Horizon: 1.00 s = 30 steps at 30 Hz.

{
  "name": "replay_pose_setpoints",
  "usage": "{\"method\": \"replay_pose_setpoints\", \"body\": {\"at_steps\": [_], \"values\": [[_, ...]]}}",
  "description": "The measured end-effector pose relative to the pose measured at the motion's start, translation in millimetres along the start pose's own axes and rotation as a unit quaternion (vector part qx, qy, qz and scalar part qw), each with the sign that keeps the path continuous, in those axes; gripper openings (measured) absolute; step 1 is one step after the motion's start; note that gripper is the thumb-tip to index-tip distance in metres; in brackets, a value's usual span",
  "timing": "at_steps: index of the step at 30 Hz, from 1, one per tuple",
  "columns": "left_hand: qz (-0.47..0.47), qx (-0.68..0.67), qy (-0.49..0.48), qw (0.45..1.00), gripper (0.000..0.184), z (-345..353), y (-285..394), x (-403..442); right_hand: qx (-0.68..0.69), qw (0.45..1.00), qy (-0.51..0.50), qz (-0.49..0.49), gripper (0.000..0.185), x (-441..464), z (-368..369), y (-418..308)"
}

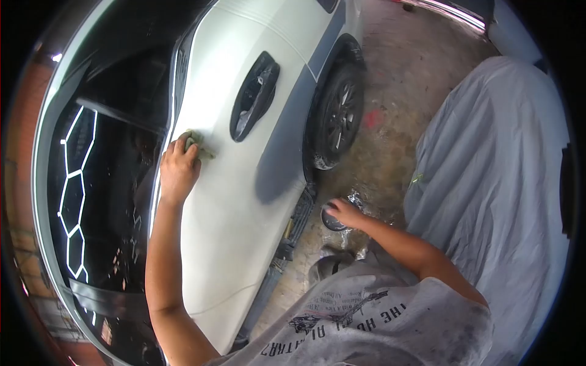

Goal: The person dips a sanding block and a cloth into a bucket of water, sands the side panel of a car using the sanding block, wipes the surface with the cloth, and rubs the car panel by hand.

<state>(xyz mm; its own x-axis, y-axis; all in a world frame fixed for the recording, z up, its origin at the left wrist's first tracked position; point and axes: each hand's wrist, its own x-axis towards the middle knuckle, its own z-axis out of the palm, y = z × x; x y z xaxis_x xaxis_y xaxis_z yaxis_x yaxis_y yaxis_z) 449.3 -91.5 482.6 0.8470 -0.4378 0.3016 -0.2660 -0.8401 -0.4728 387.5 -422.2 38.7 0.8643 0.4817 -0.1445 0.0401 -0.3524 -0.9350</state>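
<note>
My left hand point(180, 169) presses a small greenish-yellow pad point(193, 139) against the white car door point(226, 183), close to the window edge. Just beyond it is the door handle recess point(255, 97), dark inside. A grey patch point(278, 161) covers the lower part of the panel toward the wheel. Down beside the car, my right hand point(345, 213) is closed on the rim of a dark round container point(333, 218); what is inside it is hard to make out.
The car's rear wheel point(339, 116) stands right of the door. At far right hangs a grey cover point(488, 158) over a large object. The floor point(390, 91) between them is wet and stained. Dark window glass point(116, 183) reflects hexagonal lights.
</note>
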Motion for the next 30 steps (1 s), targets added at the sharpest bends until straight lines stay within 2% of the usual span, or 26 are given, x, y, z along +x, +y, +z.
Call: {"method": "replay_pose_setpoints", "body": {"at_steps": [3, 5, 6, 9, 10, 13, 14, 17, 18, 20, 22, 25, 27, 28, 30], "values": [[0.064, 0.013, 0.003, 0.998, 0.036, 3, -2, 30, 0.099, 0.982, 0.109, -0.118, 0.064, 78, 36, -73], [0.11, 0.03, -0.026, 0.993, 0.036, 15, -13, 40, 0.138, 0.962, 0.187, -0.141, 0.064, 107, 34, -130], [0.123, 0.072, -0.054, 0.988, 0.041, 25, -22, 37, 0.15, 0.952, 0.223, -0.148, 0.063, 120, 37, -146], [0.16, 0.091, -0.075, 0.98, 0.059, 10, -11, 32, 0.175, 0.917, 0.314, -0.174, 0.059, 157, 38, -178], [0.157, 0.065, -0.069, 0.983, 0.075, 16, -16, 31, 0.18, 0.909, 0.33, -0.183, 0.058, 163, 40, -184], [0.15, 0.038, -0.078, 0.985, 0.084, 30, -24, 40, 0.183, 0.877, 0.397, -0.2, 0.055, 192, 48, -193], [0.178, 0.048, -0.033, 0.982, 0.077, 34, -22, 41, 0.174, 0.863, 0.427, -0.206, 0.055, 204, 47, -193], [0.192, 0.031, 0.003, 0.981, 0.054, 53, -30, 35, 0.177, 0.834, 0.482, -0.202, 0.052, 219, 59, -198], [0.214, 0.016, 0.065, 0.974, 0.034, 55, -24, 35, 0.181, 0.832, 0.488, -0.189, 0.052, 217, 68, -202], [0.233, -0.003, 0.077, 0.969, 0.03, 67, -27, 35, 0.154, 0.824, 0.515, -0.18, 0.053, 215, 102, -202], [0.254, -0.017, 0.107, 0.961, 0.025, 71, -25, 39, 0.134, 0.839, 0.498, -0.173, 0.054, 187, 162, -203], [0.237, -0.031, 0.087, 0.967, 0.02, 73, -21, 44, 0.157, 0.855, 0.454, -0.193, 0.054, 157, 210, -198], [0.243, -0.038, 0.081, 0.966, 0.021, 76, -19, 45, 0.153, 0.84, 0.487, -0.182, 0.052, 186, 184, -191], [0.245, -0.041, 0.08, 0.965, 0.022, 78, -19, 47, 0.162, 0.834, 0.503, -0.161, 0.051, 206, 147, -195], [0.246, -0.05, 0.075, 0.965, 0.022, 76, -18, 48, 0.145, 0.817, 0.529, -0.178, 0.049, 240, 71, -195]]}}
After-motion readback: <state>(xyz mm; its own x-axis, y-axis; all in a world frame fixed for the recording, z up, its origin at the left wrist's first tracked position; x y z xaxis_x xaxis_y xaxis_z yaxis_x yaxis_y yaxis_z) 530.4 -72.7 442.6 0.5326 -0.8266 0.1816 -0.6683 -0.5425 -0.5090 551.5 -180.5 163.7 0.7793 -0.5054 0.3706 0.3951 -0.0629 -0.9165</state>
